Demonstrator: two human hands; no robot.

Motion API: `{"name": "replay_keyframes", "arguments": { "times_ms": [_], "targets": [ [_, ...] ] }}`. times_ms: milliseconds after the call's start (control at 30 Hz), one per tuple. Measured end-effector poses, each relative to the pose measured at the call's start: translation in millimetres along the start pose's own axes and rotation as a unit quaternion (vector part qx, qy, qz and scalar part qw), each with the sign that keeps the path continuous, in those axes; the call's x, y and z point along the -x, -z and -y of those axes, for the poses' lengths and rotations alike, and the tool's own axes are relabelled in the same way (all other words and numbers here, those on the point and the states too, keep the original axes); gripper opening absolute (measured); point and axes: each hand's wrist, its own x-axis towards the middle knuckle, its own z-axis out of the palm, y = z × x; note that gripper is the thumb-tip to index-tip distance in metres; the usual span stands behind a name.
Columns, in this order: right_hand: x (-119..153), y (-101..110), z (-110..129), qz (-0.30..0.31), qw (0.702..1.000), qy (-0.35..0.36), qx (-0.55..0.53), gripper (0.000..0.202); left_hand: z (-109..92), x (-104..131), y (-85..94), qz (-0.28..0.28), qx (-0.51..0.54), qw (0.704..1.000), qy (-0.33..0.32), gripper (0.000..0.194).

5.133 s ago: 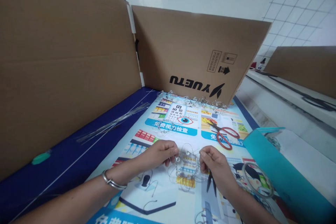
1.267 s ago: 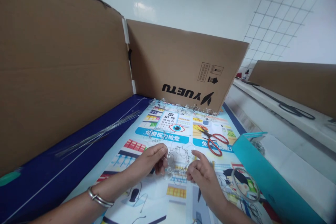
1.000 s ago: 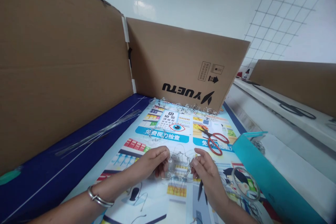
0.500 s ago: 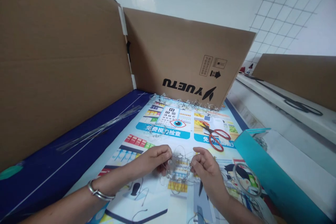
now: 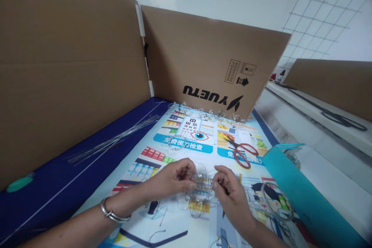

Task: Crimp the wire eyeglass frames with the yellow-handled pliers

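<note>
A loose tangle of thin bent silver wire loops (image 5: 202, 182) hangs low over the printed sheet, between my two hands. My left hand (image 5: 177, 178), with a silver bangle on the wrist, pinches its left side between thumb and curled fingers. On the right side, my right hand (image 5: 231, 192) grips the wirework with bent fingers. The exact fingertip contact is partly hidden. Beyond the hands lie red-handled scissors (image 5: 242, 154), blades apart. Loose bent wires (image 5: 158, 221) rest on the sheet below my left forearm.
Straight wires (image 5: 116, 139) lie on the blue surface at left. Several wire pieces (image 5: 215, 115) line the foot of the cardboard wall (image 5: 203, 54). At right, a wire coil (image 5: 277, 201) sits by a teal box (image 5: 308, 197). A green oval object (image 5: 19, 184) is at far left.
My left thumb has moved down and its fingers have shifted on the wirework, leaving a wider gap between them. My right hand keeps nearly the same pose. The view has shifted slightly.
</note>
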Motion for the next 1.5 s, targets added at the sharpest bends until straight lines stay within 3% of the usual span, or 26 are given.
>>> {"name": "replay_keyframes", "arguments": {
  "times_ms": [267, 433, 533, 633, 900, 1133, 1300, 1400, 1500],
  "targets": [
    [1, 6, 5, -0.006, 0.99, 0.08, 0.118, 0.033, 2, -1, -2.6, 0.019, 0.107, 0.994, 0.005, 0.023],
    [3, 7, 14, -0.008, 0.958, 0.182, 0.223, 0.044, 0, 0, -4.5, 0.019, 0.107, 0.994, -0.004, 0.021],
    [4, 4, 20, 0.02, 0.946, 0.21, 0.248, 0.037, -3, 0, -5.7, 0.018, 0.101, 0.995, -0.002, 0.021],
    [4, 1, 25, 0.044, 0.95, 0.203, 0.234, 0.029, -6, 1, -7.1, 0.016, 0.096, 0.995, 0.006, 0.021],
    [5, 0, 24, 0.021, 0.967, 0.175, 0.183, 0.011, -5, 1, -8.0, 0.048, 0.14, 0.989, 0.012, 0.027],
    [3, 2, 25, 0.048, 0.987, 0.112, 0.102, 0.008, 0, 0, -8.8, 0.08, 0.177, 0.981, 0.01, 0.029],
    [0, 4, 27, 0.058, 0.994, 0.068, 0.068, 0.013, -4, 0, -8.7, 0.059, 0.13, 0.99, 0.007, 0.032],
    [-1, 4, 27, 0.054, 0.993, 0.066, 0.081, 0.014, -13, 0, -8.9, -0.01, 0.004, 1.0, -0.007, 0.027],
    [0, 2, 26, 0.046, 0.988, 0.093, 0.116, 0.011, -20, 1, -9.4, -0.055, -0.125, 0.99, -0.039, 0.018]
  ]
}}
